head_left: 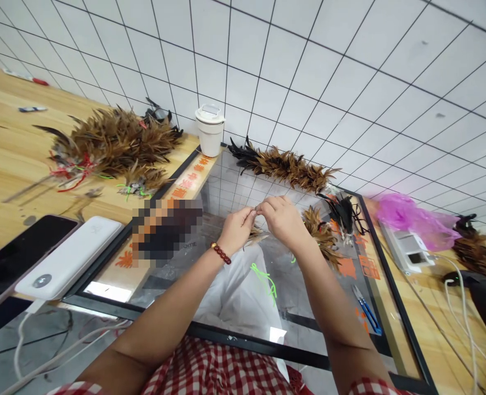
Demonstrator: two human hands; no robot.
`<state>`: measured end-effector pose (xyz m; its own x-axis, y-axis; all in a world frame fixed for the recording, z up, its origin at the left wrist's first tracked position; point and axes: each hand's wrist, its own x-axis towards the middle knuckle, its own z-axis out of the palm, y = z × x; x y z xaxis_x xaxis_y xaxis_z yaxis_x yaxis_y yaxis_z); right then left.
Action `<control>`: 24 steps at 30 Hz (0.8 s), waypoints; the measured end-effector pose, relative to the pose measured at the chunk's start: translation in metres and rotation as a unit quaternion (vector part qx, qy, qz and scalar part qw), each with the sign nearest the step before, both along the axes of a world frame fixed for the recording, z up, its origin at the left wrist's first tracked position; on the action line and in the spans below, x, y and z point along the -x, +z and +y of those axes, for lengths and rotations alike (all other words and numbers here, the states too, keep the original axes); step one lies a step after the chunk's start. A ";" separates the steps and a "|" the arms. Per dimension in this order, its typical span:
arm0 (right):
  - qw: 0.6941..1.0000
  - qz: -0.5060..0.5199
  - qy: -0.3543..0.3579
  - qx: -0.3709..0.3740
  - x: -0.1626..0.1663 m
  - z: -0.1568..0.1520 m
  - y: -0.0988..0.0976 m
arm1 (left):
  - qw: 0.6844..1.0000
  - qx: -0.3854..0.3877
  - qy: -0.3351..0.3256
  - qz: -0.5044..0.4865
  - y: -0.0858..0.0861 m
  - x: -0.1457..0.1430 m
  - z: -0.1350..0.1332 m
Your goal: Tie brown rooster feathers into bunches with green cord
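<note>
My left hand (238,227) and my right hand (281,216) meet over the glass-topped board (230,334), fingertips pinched together. A small tuft of brown feathers (257,237) shows below and between them, seemingly in my left hand. What the right fingertips pinch is too small to make out. Bright green ties (264,280) lie on the glass below the hands. Right of my right hand is a bunch of brown feathers (320,233), with black feathers (341,211) beyond it. A long brown and black feather garland (286,167) lies along the far edge.
At the left lie a large feather pile (119,140), a phone (24,258) and a white power bank (70,258). A lidded white cup (210,131) stands at the back. Blue-handled snips (367,310), a pink plastic bag (418,216) and a white power strip (405,244) are on the right.
</note>
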<state>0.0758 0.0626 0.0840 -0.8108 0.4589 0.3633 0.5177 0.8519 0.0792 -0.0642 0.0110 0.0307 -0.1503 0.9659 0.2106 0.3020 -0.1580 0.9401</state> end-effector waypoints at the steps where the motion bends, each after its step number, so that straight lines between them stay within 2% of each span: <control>1: 0.998 0.053 -0.001 0.032 -0.001 0.001 -0.004 | 0.999 0.010 -0.013 -0.037 -0.001 -0.001 0.001; 3: 0.978 0.182 -0.013 0.104 -0.004 0.002 -0.011 | 0.991 0.030 -0.033 -0.123 -0.002 -0.002 0.002; 5: 0.937 0.302 -0.037 0.171 -0.005 0.003 -0.017 | 0.977 0.046 -0.044 -0.204 -0.001 -0.004 0.002; 8: 0.886 0.397 -0.062 0.233 -0.006 0.004 -0.023 | 0.956 0.069 -0.058 -0.278 0.003 -0.006 0.001; 10: 0.882 0.400 -0.052 0.245 -0.005 0.003 -0.023 | 0.948 0.080 -0.067 -0.300 0.005 -0.007 -0.001; 15: 0.899 0.366 -0.015 0.240 -0.002 -0.002 -0.021 | 0.940 0.073 -0.084 -0.324 0.005 -0.009 -0.001; 18: 0.907 0.354 -0.020 0.225 -0.002 -0.004 -0.019 | 0.933 0.068 -0.082 -0.344 0.005 -0.009 -0.001; 24: 0.898 0.382 -0.007 0.218 -0.003 -0.005 -0.018 | 0.930 0.069 -0.077 -0.354 0.009 -0.010 -0.002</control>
<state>0.0792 0.0581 0.0658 -0.3937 0.7015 0.5941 0.2904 0.7081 -0.6436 -0.0547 0.0092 0.0396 -0.0611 0.9980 -0.0162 -0.4157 -0.0107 0.9095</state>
